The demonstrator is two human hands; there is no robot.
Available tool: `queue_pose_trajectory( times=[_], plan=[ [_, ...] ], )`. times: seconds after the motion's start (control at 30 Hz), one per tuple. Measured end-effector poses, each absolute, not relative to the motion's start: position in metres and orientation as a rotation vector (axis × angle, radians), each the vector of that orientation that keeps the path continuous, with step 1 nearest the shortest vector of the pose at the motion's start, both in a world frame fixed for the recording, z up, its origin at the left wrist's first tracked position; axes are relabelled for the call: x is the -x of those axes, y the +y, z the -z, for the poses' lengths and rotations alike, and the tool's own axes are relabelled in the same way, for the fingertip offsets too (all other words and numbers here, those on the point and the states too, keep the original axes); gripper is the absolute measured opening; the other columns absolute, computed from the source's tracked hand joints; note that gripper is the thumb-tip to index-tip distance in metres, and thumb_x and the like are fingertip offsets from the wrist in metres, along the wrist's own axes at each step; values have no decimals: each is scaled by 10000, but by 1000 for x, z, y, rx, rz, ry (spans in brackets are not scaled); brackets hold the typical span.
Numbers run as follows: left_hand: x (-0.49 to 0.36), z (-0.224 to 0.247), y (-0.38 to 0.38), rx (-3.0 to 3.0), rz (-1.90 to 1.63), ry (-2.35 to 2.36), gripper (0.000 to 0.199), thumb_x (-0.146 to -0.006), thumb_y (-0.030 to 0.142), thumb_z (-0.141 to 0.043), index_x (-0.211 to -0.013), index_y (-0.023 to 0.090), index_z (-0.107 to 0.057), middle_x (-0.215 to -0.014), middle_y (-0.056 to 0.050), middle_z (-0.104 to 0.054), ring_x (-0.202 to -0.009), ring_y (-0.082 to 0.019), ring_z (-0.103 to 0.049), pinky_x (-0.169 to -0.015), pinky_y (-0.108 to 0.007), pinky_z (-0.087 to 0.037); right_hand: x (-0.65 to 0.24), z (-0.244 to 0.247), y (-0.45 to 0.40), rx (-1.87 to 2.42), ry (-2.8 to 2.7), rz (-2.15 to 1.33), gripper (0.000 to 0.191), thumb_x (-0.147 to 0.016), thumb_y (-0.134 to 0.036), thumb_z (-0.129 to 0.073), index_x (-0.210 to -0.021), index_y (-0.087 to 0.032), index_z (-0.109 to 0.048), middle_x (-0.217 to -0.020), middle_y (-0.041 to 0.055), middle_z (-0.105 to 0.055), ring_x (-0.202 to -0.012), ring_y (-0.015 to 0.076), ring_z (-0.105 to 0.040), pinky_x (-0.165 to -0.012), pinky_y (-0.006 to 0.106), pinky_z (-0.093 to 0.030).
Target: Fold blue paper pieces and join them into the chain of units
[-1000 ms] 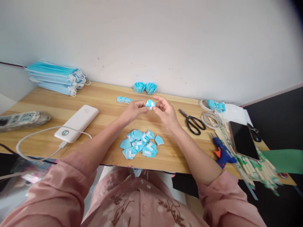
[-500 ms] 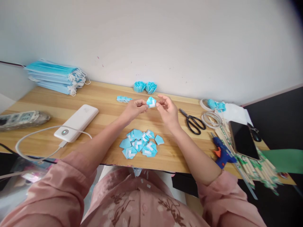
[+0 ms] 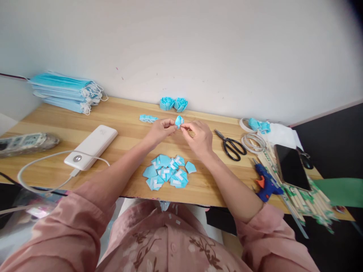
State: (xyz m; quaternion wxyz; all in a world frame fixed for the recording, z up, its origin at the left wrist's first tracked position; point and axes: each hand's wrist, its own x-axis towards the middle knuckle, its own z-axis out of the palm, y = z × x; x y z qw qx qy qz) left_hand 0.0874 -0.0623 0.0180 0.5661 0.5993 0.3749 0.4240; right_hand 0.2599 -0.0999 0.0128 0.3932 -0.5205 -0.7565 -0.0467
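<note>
A small folded blue petal [image 3: 179, 121] is held up between my two hands over the middle of the table. My left hand [image 3: 162, 130] pinches its lower left edge with thumb and forefinger. My right hand [image 3: 199, 136] pinches the lower right edge, fingers curled. Below, near the table's front edge, lies a loose pile of blue petals [image 3: 166, 173], several with white tape strips on them. Behind my hands two blue flowers [image 3: 173, 104] sit against the wall. A strip of joined blue pieces [image 3: 148, 118] lies just left of them.
Scissors [image 3: 230, 145] and tape rolls [image 3: 253, 143] lie to the right, with a blue glue gun [image 3: 266, 181], wrapped sticks [image 3: 306, 200] and a phone [image 3: 292, 167] beyond. Leftward are a white power bank [image 3: 91, 147] with a cable, a power strip [image 3: 30, 143] and stacked masks [image 3: 66, 91].
My right hand has turned over and moved slightly left, its fingers curling down. The petal, flat and facing me before, now looks narrower and curved, with its white tape mostly covered.
</note>
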Motion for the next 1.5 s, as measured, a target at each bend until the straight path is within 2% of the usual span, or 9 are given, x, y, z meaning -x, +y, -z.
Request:
queue_pose_trajectory(
  times=[0.47, 0.67, 1.07, 1.5],
  plan=[
    [-87, -17, -62, -1518, -996, 883, 117, -754, 245, -639, -696, 162, -578, -649, 35, -543, -611, -83, -475, -620, -228, -387, -261, -10, -98, 1343, -1945, 105, 159, -934, -281, -601, -909, -235, -751, -870, 46, -764, -834, 226, -665, -791, 365, -447],
    [-87, -16, -61, -1506, -986, 870, 145, -744, 259, -620, -666, 168, -537, -628, 34, -529, -603, -84, -473, -615, -224, -389, -261, -11, -98, 1322, -1956, 60, 181, -949, -263, -572, -920, -220, -745, -861, 41, -760, -817, 204, -665, -786, 335, -452],
    [-86, -18, -61, -1533, -970, 839, 123, -733, 248, -627, -672, 161, -565, -624, 40, -516, -601, -80, -451, -615, -229, -361, -261, -13, -99, 1308, -1921, -10, 178, -941, -267, -569, -846, -220, -712, -819, 37, -733, -786, 197, -640, -765, 323, -436],
    [-86, -19, -61, -1492, -964, 825, 169, -706, 312, -655, -678, 166, -574, -627, 31, -544, -603, -86, -479, -625, -235, -394, -261, -14, -99, 1304, -1931, -21, 187, -943, -259, -540, -841, -216, -690, -792, 32, -710, -760, 191, -611, -739, 316, -414]
  ],
)
